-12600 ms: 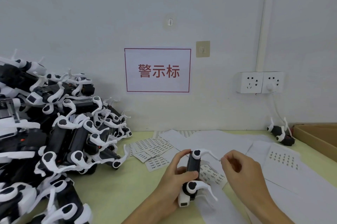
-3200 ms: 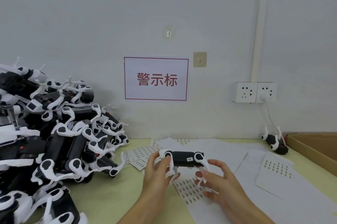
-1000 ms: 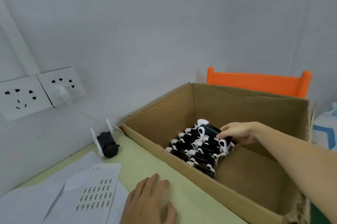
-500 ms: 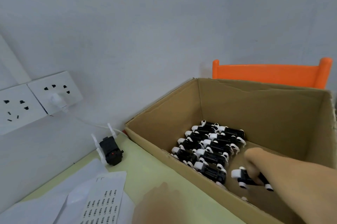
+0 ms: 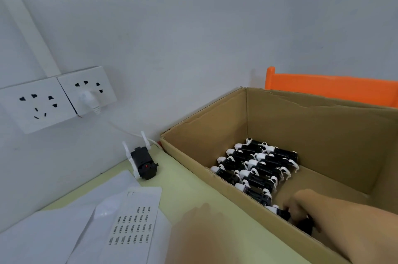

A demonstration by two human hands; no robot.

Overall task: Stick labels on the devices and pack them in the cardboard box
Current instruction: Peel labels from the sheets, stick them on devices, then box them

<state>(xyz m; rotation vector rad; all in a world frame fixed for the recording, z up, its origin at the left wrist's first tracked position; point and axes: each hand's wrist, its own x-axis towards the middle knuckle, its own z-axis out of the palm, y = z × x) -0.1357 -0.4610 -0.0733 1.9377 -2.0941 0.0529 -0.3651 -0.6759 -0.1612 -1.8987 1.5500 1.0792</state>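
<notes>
The right hand [image 5: 305, 205] has its fingers curled round a black-and-white device [image 5: 280, 212] low inside the cardboard box [image 5: 323, 130], against its near wall. Bare box floor lies beyond; packed devices [image 5: 256, 167] fill the left. The left hand [image 5: 200, 227] blurs outside; its fingers' state is unclear.

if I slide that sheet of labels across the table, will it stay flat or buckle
The label sheet looks thin, so probably floppy and very light. Lying over other white papers, it would likely glide easily, perhaps dragging them.
</notes>
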